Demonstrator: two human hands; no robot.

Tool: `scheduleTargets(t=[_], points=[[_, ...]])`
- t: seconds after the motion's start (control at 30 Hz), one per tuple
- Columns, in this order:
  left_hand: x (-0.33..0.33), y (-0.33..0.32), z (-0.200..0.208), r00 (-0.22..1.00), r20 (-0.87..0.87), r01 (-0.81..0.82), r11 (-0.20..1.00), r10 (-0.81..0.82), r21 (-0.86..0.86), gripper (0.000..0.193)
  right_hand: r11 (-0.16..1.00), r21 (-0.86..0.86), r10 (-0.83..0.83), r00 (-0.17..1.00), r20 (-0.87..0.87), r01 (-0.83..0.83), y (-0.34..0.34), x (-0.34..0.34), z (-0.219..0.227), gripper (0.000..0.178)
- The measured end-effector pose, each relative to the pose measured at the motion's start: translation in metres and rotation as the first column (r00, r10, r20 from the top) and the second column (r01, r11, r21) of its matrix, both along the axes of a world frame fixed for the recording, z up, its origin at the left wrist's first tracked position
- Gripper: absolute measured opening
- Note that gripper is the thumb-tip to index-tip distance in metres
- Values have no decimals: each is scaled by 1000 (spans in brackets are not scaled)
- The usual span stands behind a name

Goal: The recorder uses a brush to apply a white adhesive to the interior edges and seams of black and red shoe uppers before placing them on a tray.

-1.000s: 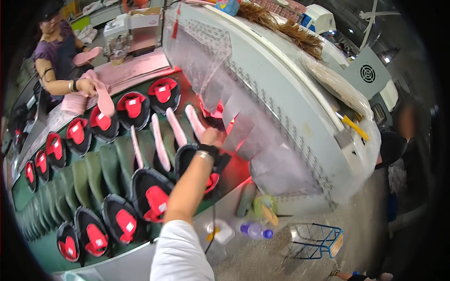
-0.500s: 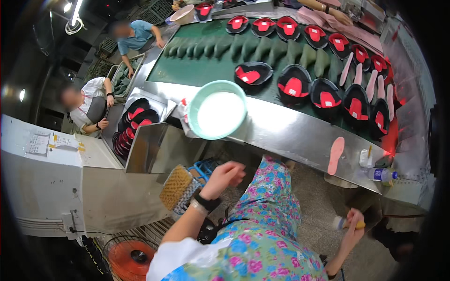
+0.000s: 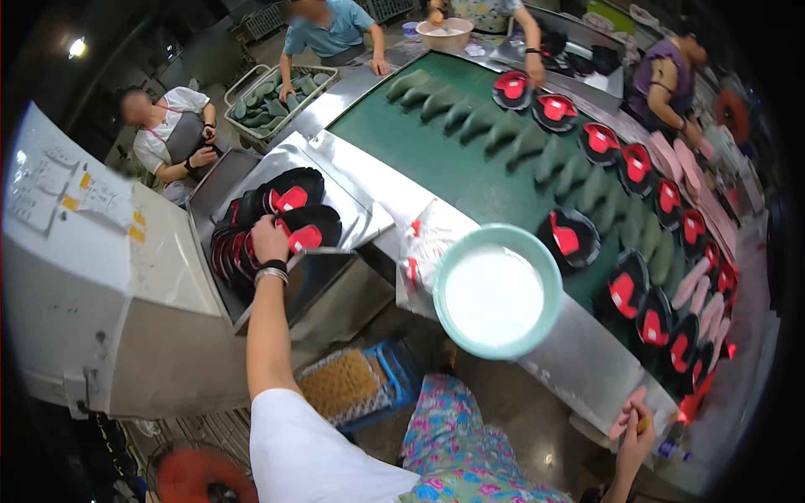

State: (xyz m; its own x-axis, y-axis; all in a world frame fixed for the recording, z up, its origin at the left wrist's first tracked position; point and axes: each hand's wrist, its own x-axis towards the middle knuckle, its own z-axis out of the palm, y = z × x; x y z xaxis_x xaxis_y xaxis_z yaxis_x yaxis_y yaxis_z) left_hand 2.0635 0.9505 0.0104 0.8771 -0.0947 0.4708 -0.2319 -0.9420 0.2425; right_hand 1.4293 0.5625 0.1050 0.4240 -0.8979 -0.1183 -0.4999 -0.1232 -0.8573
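My left hand [image 3: 270,241] reaches into a metal bin [image 3: 225,191] of stacked black shoe uppers with red linings. Its fingers close on the edge of one shoe upper [image 3: 309,226]; the fingertips are partly hidden. At the lower right, my right hand [image 3: 633,444] is closed round a brush with a yellow handle [image 3: 644,424]; the bristles do not show. Beside that hand, a pink insole [image 3: 631,406] lies on the metal table edge. Between my arms, a pale green basin [image 3: 549,277] of white liquid stands on the table's near edge.
A green conveyor belt [image 3: 369,126] carries shoe uppers, a row of green foot-shaped lasts [image 3: 507,138] and pink insoles. A crumpled white bag [image 3: 422,243] lies left of the basin. Below are a blue stool [image 3: 398,377] and an orange fan [image 3: 197,478]. Several co-workers stand around the line.
My view has turned left. My left hand has gone from in front of my body into the bin, onto the shoe uppers. My right hand, still with the brush, is now by the table edge.
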Motion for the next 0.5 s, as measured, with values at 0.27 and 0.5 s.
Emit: scheduleTargets(t=[0.27, 0.5], points=[[136, 11, -103, 582, -625, -359, 853, 521, 377, 84, 995, -91, 12, 950, -311, -42, -12, 165, -21, 16], [132, 14, -25, 807, -532, -170, 963, 257, 207, 49, 960, -119, 238, 963, -126, -253, -21, 246, -10, 15]])
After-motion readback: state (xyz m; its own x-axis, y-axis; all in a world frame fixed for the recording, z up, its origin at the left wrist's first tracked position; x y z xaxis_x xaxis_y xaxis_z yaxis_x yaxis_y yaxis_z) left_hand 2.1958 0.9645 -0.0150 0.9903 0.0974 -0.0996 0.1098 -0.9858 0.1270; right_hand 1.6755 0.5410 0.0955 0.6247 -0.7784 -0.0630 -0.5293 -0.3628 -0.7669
